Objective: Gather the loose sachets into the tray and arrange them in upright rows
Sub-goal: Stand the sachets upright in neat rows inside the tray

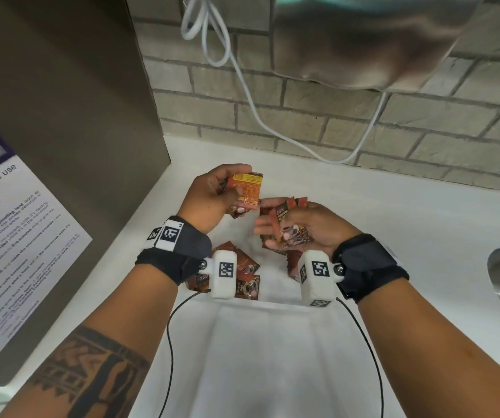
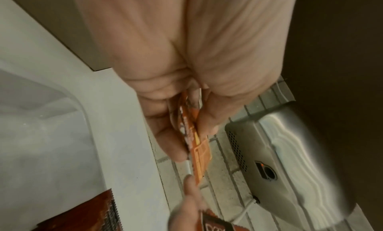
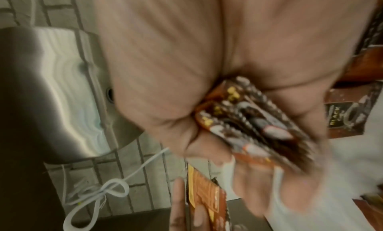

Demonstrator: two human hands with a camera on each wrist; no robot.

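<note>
Sachets: small red-brown foil pkts w/ coffee-cup print, orange-yellow backs. Your left hand [image 1: 212, 196] pinches a few [image 1: 245, 191] at frame center; right hand [image 1: 300, 229] fingers curl round a fanned stack [image 1: 287, 227]. Loose sachets [image 1: 242, 276] lie below on white counter [image 1: 393, 221], above the tray [image 1: 272, 357] at bottom center.

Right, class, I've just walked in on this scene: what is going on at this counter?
A person is collecting coffee sachets over a white counter. The left hand pinches a couple of sachets, orange backs showing. The right hand grips a thicker bundle of sachets. More loose sachets lie on the counter beneath the wrists. The white tray nearest the person holds none yet, as far as shows.
</note>
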